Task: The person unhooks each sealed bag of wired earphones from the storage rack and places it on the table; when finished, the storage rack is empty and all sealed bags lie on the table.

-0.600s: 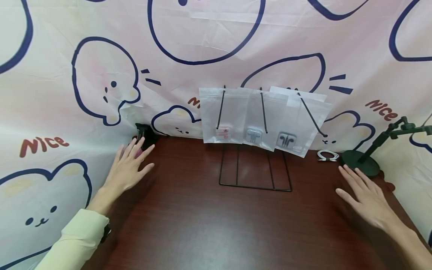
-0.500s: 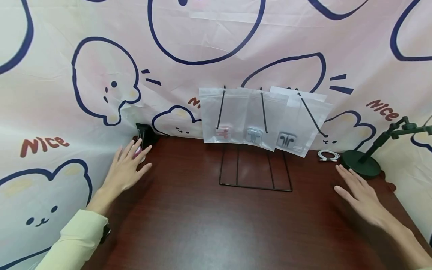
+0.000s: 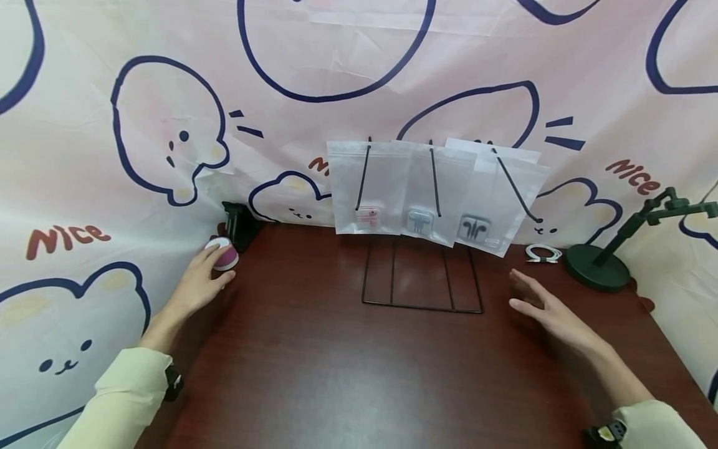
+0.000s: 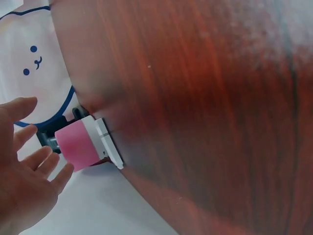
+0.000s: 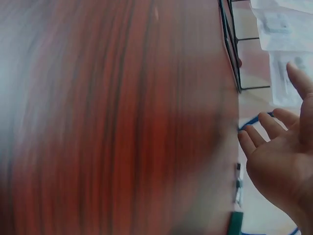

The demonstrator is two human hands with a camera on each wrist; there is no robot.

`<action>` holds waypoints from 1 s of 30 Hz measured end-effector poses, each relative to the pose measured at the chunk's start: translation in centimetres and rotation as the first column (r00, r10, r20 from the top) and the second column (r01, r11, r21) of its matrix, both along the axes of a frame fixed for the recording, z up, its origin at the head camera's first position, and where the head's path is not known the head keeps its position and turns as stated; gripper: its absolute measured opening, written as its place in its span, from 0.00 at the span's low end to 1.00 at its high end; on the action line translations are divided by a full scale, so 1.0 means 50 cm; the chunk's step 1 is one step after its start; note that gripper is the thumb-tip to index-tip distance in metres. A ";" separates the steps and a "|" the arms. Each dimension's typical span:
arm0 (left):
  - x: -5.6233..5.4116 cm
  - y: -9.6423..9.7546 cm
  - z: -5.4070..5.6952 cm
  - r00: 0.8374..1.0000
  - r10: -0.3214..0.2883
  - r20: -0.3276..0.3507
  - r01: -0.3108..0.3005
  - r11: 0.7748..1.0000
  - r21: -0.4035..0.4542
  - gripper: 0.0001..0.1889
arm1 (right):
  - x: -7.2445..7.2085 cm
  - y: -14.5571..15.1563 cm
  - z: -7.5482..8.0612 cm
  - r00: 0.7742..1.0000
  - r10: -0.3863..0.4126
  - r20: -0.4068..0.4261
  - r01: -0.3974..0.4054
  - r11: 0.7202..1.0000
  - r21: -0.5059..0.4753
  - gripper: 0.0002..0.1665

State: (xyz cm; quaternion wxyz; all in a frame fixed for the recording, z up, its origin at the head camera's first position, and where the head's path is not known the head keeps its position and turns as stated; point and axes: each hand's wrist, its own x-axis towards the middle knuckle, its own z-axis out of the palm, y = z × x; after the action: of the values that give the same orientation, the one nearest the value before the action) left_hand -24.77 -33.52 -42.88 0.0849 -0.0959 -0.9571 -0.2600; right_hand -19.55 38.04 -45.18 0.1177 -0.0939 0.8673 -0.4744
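My left hand (image 3: 196, 277) is at the table's far left, its fingers beside a small pink-and-white container (image 3: 226, 257). In the left wrist view that container (image 4: 80, 144) shows a pink body and a white end, and the fingers are loosely bent near it; contact is hard to tell. My right hand (image 3: 561, 318) hovers right of the middle, fingers extended and holding nothing. Nearest to it is a black wire rack (image 3: 422, 307) whose hooks carry clear zip bags: one with pink earphones (image 3: 368, 217), one with white earphones (image 3: 421, 222), one with dark-looking earphones (image 3: 474, 230).
A black stand (image 3: 240, 227) stands behind the pink-and-white container in the left corner. On the right are a coiled white cable (image 3: 543, 254) and a green stand with a jointed arm (image 3: 598, 268). Printed cloth (image 3: 291, 118) walls the table's back and sides.
My right hand has moved left, away from the green stand toward the rack. My left hand has drawn back slightly with its fingers bent more, uncovering more of the pink-and-white container.
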 end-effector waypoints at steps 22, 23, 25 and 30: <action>0.002 0.104 0.011 0.975 -0.061 0.214 0.027 0.988 0.155 0.35 | -0.075 -0.097 -0.045 0.992 -0.001 -0.129 0.017 0.992 0.124 0.46; -0.001 0.106 0.012 0.973 -0.063 0.221 0.026 0.986 0.167 0.35 | -0.077 -0.098 -0.045 0.991 0.012 -0.130 0.006 0.990 0.141 0.45; -0.007 0.112 0.017 0.969 -0.067 0.238 0.020 0.981 0.195 0.36 | -0.079 -0.098 -0.046 0.989 0.043 -0.141 -0.019 0.986 0.164 0.45; -0.034 0.135 0.045 0.962 -0.127 0.241 0.040 0.942 0.335 0.38 | -0.076 -0.094 -0.044 0.974 0.120 -0.190 -0.081 0.976 0.204 0.40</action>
State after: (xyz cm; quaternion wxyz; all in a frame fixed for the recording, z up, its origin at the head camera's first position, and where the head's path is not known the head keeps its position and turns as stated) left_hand -26.44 -26.75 -40.61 -0.0375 -0.0864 -0.8986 -0.4286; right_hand -23.35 33.35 -47.40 0.0618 -0.1736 0.9111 -0.3687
